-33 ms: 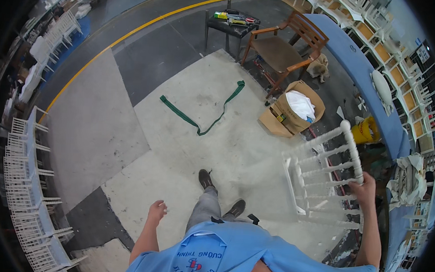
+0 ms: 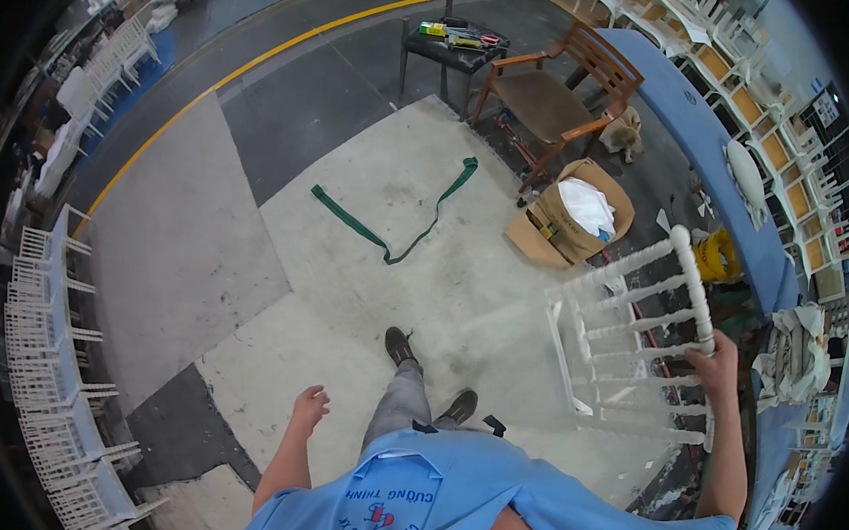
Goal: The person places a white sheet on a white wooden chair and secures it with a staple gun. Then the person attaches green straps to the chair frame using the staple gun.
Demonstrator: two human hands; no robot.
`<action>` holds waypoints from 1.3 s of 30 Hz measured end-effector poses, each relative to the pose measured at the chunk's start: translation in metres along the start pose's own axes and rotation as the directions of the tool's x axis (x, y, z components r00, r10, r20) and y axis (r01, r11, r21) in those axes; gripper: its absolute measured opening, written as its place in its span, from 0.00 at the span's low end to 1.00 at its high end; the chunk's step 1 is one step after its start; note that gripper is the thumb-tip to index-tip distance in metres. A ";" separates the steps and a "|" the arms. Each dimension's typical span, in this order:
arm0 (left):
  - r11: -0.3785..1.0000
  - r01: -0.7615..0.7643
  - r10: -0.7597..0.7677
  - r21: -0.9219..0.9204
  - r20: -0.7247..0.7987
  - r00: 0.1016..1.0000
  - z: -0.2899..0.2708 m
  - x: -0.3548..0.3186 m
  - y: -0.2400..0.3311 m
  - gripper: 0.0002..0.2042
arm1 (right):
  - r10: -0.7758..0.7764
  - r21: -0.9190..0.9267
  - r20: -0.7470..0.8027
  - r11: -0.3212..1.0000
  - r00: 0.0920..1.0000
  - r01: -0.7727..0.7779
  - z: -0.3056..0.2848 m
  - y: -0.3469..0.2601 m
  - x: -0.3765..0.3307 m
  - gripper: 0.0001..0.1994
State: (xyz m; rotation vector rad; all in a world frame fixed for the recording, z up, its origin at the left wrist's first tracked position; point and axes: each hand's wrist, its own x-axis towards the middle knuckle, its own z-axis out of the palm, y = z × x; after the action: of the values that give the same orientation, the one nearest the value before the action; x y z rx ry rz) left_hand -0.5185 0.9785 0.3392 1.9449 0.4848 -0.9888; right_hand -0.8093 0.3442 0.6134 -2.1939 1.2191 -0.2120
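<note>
Plenty of bare concrete floor [image 2: 365, 291] mid-frame, hemmed in by stacked white chairs [image 2: 49, 359] along the left edge and a cardboard box [image 2: 568, 220] upper right. Right hand [image 2: 720, 366] is wrapped tight around a post of the white spindle-back chair [image 2: 624, 336] at right, lifted and tilted. Left hand [image 2: 309, 409] hangs loose, fingers relaxed, holding nothing. A green strap [image 2: 393, 224] lies ahead.

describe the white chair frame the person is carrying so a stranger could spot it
Start at the pale concrete floor patch, then look to its right edge, below the cardboard box. The white spindle chair frame hangs there from the right hand; unlike the stacked ones, it is off the floor.
</note>
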 end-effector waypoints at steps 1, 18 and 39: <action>1.000 0.012 -0.013 0.024 0.052 0.999 0.008 0.008 0.011 0.24 | 0.071 -0.007 0.011 0.997 0.997 -0.071 -0.006 -0.021 0.010 0.11; 0.923 0.183 -0.274 -0.337 -0.246 0.930 -0.153 0.084 0.076 0.20 | -0.426 0.205 0.100 0.893 0.899 0.400 0.289 -0.350 0.258 0.25; 0.775 -0.587 0.309 -0.234 -0.670 0.675 0.031 0.137 0.329 0.28 | -0.612 0.598 0.625 0.774 0.484 0.206 0.531 -0.429 0.212 0.30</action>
State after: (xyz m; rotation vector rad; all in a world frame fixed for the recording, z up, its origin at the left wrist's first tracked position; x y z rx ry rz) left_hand -0.2344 0.7686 0.3962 1.7894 0.4672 0.1067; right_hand -0.1625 0.5685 0.4069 -1.7586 0.0556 0.2772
